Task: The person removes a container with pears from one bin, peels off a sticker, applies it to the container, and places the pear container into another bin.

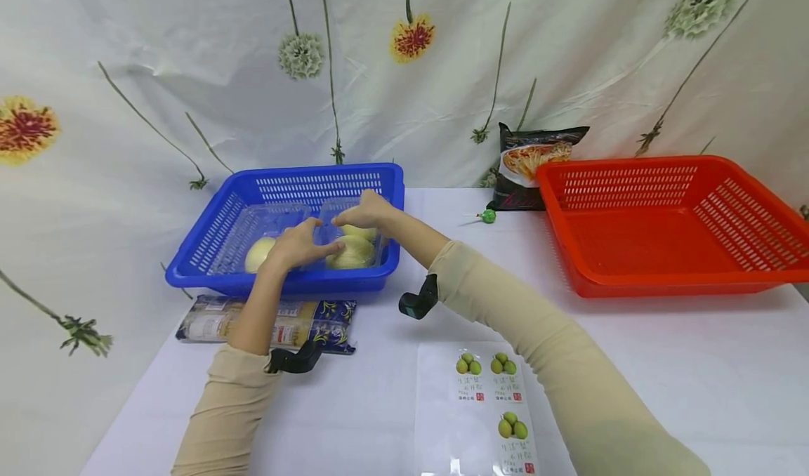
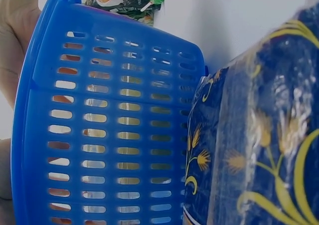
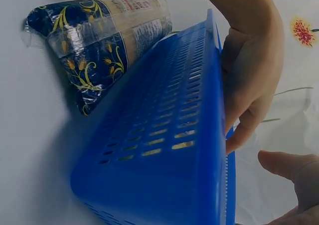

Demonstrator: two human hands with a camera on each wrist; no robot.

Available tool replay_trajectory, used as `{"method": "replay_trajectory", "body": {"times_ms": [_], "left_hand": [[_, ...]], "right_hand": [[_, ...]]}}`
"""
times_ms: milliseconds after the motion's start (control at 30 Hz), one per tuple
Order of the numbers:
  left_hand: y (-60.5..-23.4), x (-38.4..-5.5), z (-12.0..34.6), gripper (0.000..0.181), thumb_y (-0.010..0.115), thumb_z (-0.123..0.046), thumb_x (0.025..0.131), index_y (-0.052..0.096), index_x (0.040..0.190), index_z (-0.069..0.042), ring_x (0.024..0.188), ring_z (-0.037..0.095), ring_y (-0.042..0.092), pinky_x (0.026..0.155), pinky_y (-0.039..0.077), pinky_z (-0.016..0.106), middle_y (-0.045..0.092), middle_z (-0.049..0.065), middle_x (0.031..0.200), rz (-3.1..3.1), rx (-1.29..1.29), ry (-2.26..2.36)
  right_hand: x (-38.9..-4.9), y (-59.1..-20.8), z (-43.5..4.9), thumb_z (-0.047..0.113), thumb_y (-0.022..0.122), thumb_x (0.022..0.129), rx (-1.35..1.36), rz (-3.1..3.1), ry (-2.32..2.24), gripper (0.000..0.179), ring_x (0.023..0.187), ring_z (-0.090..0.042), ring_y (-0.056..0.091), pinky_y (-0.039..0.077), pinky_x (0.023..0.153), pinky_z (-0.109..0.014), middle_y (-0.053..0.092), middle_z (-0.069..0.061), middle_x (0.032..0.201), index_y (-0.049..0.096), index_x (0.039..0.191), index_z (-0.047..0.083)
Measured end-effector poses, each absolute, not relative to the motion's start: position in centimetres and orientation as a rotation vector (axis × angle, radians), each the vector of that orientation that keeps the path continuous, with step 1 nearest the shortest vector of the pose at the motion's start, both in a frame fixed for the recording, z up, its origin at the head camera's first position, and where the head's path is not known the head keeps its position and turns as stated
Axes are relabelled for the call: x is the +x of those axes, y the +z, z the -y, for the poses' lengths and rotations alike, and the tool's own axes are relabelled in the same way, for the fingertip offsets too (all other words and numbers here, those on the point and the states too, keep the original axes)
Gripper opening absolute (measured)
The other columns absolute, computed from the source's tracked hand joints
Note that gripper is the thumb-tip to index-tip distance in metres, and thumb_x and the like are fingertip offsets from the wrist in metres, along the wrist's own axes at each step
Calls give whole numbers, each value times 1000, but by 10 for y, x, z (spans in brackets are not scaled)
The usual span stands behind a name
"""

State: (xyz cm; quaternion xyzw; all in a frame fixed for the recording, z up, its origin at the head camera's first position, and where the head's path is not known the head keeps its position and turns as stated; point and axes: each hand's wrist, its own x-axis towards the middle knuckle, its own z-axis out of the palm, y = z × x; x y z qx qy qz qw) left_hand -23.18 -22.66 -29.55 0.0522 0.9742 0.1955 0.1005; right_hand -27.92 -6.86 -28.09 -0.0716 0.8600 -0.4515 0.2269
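A blue basket (image 1: 208, 279) holds two clear plastic boxes. Inside the left box (image 1: 278, 213) sits a pale round fruit (image 1: 258, 257); more pale yellow fruits (image 1: 351, 253) lie in the right box (image 1: 338, 206). Over the gap between the boxes is my left hand (image 1: 297, 246), its thumb stretched out over the front fruit. My right hand (image 1: 369, 213) reaches over the right box from the far right, fingers towards its left side. In the right wrist view, the left hand (image 3: 254, 80) dips behind the basket rim, and the right thumb (image 3: 279, 164) is extended.
A long packet with a blue wheat print (image 1: 284, 325) lies against the basket's front. On the right is a red basket (image 1: 632, 244), with a black food bag (image 1: 524, 170) behind it. A green lollipop (image 1: 487, 216) and a pear-sticker sheet (image 1: 442, 406) lie on the white table.
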Motion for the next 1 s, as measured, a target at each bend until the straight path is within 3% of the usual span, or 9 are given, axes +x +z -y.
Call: {"method": "replay_trajectory", "body": {"times_ms": [133,433,733,1000], "left_hand": [[-296,-232,225,79,55,-41,92,27,139,16,120,53,41,95,38,60,39,38,135,-2893,163,562],[-295,-232,221,75,55,-39,92,30,137,15,118,52,44,94,40,59,42,36,133,-2898,168,561],[-295,-234,222,76,57,-39,91,29,139,14,117,51,44,94,40,58,42,36,133,-2873,147,551],[-295,-235,222,79,59,-39,90,29,138,14,116,52,45,92,41,59,41,37,132,-2889,130,571]], "right_hand": [[-277,-281,70,33,69,85,-146,-2349,-1253,91,135,-32,32,44,93,-56,19,-9,155,11,151,7],[-284,-279,69,37,65,87,-166,-2294,-1193,89,139,-29,24,36,103,-52,16,-10,156,12,151,5],[-288,-280,77,33,68,85,-42,-2217,-1187,97,139,-37,21,41,90,-63,4,-6,158,1,152,14],[-288,-276,76,36,66,87,-41,-2206,-1150,96,140,-33,21,47,84,-59,3,-3,158,-1,152,16]]}}
